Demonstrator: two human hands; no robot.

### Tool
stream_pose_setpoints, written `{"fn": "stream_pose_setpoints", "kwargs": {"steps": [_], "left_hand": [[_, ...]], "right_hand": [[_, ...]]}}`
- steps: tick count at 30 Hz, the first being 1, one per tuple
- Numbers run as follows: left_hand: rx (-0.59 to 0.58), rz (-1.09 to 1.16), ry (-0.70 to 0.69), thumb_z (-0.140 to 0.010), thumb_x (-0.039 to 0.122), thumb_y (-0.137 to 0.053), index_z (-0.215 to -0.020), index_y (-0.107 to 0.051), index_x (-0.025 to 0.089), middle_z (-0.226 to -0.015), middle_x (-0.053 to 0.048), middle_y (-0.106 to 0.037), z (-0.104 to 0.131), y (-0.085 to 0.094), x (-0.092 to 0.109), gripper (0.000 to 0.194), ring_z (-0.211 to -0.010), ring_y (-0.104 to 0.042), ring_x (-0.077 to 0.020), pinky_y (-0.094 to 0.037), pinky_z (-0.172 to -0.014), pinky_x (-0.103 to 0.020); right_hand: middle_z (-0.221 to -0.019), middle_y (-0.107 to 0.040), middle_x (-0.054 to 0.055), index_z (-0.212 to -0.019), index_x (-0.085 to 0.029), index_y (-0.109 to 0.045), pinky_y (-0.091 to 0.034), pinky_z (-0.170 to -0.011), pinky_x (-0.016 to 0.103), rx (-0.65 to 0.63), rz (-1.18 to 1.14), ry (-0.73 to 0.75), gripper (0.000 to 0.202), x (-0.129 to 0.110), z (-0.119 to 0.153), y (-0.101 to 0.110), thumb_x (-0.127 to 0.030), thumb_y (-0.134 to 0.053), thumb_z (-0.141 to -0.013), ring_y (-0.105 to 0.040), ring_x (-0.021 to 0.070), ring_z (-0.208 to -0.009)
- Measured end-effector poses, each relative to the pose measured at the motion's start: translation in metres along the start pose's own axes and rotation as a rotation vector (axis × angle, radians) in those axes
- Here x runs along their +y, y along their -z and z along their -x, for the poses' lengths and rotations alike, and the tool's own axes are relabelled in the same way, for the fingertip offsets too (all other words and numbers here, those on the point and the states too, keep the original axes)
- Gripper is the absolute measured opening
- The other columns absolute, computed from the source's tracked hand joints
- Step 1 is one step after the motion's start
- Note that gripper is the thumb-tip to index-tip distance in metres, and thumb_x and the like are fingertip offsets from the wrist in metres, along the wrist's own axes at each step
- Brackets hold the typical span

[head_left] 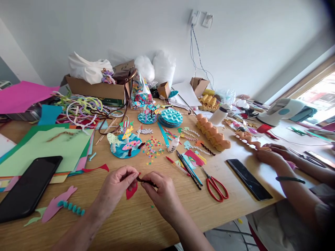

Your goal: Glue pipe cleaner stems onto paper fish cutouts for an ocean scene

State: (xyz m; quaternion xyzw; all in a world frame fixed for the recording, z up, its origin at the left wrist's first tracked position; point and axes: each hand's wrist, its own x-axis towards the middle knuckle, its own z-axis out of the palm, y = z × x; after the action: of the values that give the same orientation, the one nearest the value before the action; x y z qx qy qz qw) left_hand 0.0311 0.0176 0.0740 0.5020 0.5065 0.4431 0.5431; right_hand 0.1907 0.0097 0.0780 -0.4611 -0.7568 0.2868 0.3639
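My left hand pinches with thumb and forefinger at one end of a dark brown pipe cleaner. My right hand has closed its fingers around the rest of it. A red paper cutout shows just beneath my left fingertips; whether it is gripped too or lies on the table, I cannot tell. To the left lies a pink paper fish with a coiled teal pipe cleaner on it. Beyond my hands, a blue wavy paper disc bears several paper fish.
Red-handled scissors, pens, a white glue bottle and confetti lie ahead. Phones rest at left and right. An orange egg-carton strip stands beyond. Another person's hands work at the right.
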Motion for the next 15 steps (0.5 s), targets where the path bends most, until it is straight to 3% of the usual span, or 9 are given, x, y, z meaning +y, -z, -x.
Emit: {"fn": "stream_pose_setpoints", "kwargs": {"steps": [5, 9, 12, 15], "left_hand": [[0.020, 0.304, 0.127, -0.068, 0.032, -0.069, -0.077, -0.062, 0.019, -0.061, 0.003, -0.062, 0.0057, -0.0027, -0.0006, 0.018, -0.056, -0.053, -0.0102, -0.043, -0.054, -0.019], [0.015, 0.443, 0.196, -0.067, 0.032, -0.071, -0.073, -0.060, 0.019, -0.061, 0.003, -0.060, 0.0076, -0.0048, -0.0046, 0.019, -0.055, -0.051, -0.0091, -0.042, -0.053, -0.018], [0.052, 0.355, 0.122, -0.068, 0.031, -0.069, -0.071, -0.059, 0.018, -0.060, 0.004, -0.056, 0.0068, -0.0053, -0.0067, 0.016, -0.055, -0.049, -0.0092, -0.041, -0.054, -0.018], [0.068, 0.099, -0.042, -0.069, 0.028, -0.064, -0.066, -0.059, 0.019, -0.059, 0.004, -0.053, 0.0067, -0.0034, -0.0043, 0.011, -0.056, -0.047, -0.0108, -0.040, -0.054, -0.019]], "right_hand": [[-0.066, -0.061, 0.000, -0.075, -0.018, -0.066, -0.038, -0.058, 0.019, 0.027, 0.011, 0.006, 0.012, -0.0034, 0.0012, -0.0036, -0.012, -0.056, -0.080, -0.055, 0.0104, -0.060], [-0.067, -0.062, 0.001, -0.075, -0.018, -0.065, -0.038, -0.058, 0.018, 0.025, 0.018, 0.011, 0.012, -0.0037, 0.0032, -0.0045, -0.012, -0.056, -0.080, -0.056, 0.0107, -0.061], [-0.070, -0.064, 0.002, -0.079, -0.018, -0.066, -0.039, -0.060, 0.019, 0.013, 0.050, 0.030, 0.014, -0.0029, 0.0064, -0.0056, -0.015, -0.053, -0.084, -0.058, 0.0117, -0.064], [-0.068, -0.064, 0.002, -0.079, -0.018, -0.066, -0.038, -0.060, 0.020, 0.003, 0.111, 0.064, 0.018, -0.0030, 0.0087, -0.0068, -0.017, -0.049, -0.086, -0.057, 0.0124, -0.063]]}}
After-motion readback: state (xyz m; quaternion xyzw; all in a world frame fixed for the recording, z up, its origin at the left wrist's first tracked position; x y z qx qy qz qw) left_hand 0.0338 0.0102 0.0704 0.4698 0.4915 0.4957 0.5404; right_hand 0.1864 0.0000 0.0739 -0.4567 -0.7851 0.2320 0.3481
